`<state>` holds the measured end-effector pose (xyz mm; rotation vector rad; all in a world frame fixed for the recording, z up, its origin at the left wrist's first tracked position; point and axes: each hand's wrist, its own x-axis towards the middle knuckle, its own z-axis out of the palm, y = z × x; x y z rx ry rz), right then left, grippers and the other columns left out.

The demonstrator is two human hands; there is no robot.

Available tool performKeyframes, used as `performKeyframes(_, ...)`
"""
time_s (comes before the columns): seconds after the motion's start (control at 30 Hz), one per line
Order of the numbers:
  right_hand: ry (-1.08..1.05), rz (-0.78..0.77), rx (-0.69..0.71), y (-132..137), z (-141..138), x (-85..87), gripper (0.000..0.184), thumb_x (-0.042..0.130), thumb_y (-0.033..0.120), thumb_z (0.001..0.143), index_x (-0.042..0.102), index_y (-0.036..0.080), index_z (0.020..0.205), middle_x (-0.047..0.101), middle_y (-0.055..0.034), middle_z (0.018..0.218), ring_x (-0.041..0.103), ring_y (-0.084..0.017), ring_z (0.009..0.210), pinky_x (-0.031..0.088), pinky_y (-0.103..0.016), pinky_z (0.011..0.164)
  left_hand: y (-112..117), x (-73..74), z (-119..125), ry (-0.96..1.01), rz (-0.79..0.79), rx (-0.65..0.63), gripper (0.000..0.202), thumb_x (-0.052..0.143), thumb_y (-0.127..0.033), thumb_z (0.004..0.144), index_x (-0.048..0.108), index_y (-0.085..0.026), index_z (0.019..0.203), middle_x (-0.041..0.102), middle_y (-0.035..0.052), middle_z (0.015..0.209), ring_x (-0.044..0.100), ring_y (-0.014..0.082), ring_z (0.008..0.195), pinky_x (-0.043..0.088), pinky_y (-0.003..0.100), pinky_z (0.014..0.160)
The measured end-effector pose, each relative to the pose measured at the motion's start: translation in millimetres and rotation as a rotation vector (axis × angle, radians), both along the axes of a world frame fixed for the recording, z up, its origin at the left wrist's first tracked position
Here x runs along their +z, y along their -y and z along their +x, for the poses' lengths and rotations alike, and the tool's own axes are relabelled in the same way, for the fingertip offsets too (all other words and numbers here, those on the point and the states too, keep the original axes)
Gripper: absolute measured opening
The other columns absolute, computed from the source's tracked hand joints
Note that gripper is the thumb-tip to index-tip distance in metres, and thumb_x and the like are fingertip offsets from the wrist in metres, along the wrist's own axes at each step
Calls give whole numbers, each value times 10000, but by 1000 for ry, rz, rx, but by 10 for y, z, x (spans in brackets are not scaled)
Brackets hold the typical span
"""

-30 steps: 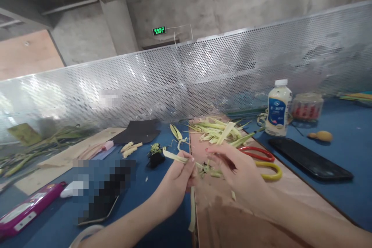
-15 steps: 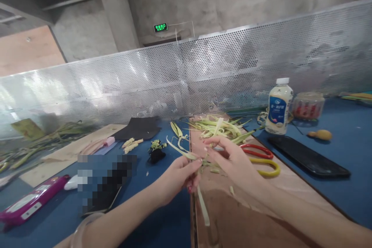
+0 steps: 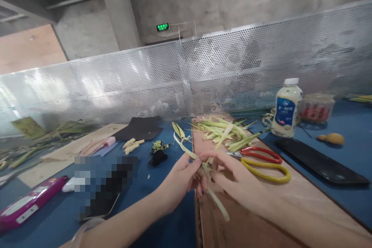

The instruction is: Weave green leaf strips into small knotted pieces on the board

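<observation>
My left hand pinches a long pale green leaf strip at the left edge of a brown board. My right hand meets it from the right, fingers closed on the same strip, whose loose end trails down over the board. A pile of cut leaf strips lies at the board's far end. Scissors with red and yellow handles rest just right of my right hand.
On the blue table stand a white bottle, a clear tub with red contents, a black phone and a small yellow gourd. Left: a dark lump with greens, black cloth, pink packet. A perforated metal screen closes the back.
Both hands have drawn closer together on the strip, the right hand's fingers closing onto it. The strip's loose end has swung further right over the board.
</observation>
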<state>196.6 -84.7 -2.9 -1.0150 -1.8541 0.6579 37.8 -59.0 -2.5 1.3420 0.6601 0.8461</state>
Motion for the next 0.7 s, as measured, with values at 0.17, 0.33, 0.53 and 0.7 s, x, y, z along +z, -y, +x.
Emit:
performKeyframes(0.17,58,106,-18,0,-4,-102,251,474,174,793,526,233,1032,632,-34,891,608,-169,795,522,-295,672,50,-64,62,20,25,21,247,438,-409,819,398,-170,868,532,-39,428,428,73,309,352,161,335)
performKeyframes(0.33,149,282,-120,-21,-18,-151,146,513,221,780,581,218,909,636,-46,845,606,-175,732,521,-308,629,96,-67,55,14,35,139,192,363,-366,859,390,-177,883,502,-55,383,385,62,283,321,144,320)
performKeyframes(0.53,212,422,-204,22,-87,-139,121,507,109,697,550,213,742,581,23,589,547,-121,507,477,-241,479,79,-86,47,-69,2,201,203,397,-383,844,398,-187,793,409,-94,355,315,37,291,263,135,331)
performKeyframes(0.7,201,446,-210,5,-95,-187,169,523,77,672,510,227,750,579,31,630,549,-101,538,472,-190,491,88,-94,50,37,-143,151,331,527,-498,728,367,-208,740,248,-140,374,145,19,312,173,142,321)
